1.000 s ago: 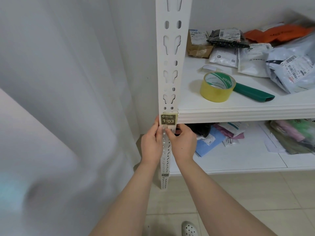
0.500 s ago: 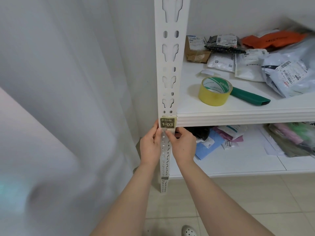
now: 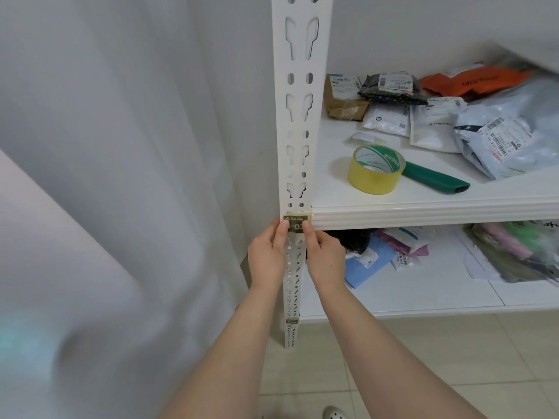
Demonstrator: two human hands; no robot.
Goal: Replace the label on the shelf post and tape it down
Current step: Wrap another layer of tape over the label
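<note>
Olive-dark paper with pale print, the label [image 3: 297, 223] sits on the front of the white post [image 3: 299, 116] at centre frame, level with the front lip of the upper shelf [image 3: 423, 216]. The left hand [image 3: 267, 258] presses its thumb flat on the label's left edge and the right hand [image 3: 325, 258] does the same on the right. The other fingers reach round the post's sides, so each hand clasps the post and squeezes the label against the metal. Judging from this, the grip is meant to rub the label and its covering down smooth and square between the punched holes.

A pale strip shows just above the label; it may be tape already laid over it, though the view is too small to be sure. The yellow tape roll [image 3: 376, 169] lies right of centre on the upper shelf beside a green handle [image 3: 435, 178], well apart from the hands and within reach.

The thumbs hide most of the number, leaving roughly "0" and part of another digit. The fingers behind the post are unseen. A second small label [image 3: 292, 321] lower down cannot be read.
</note>
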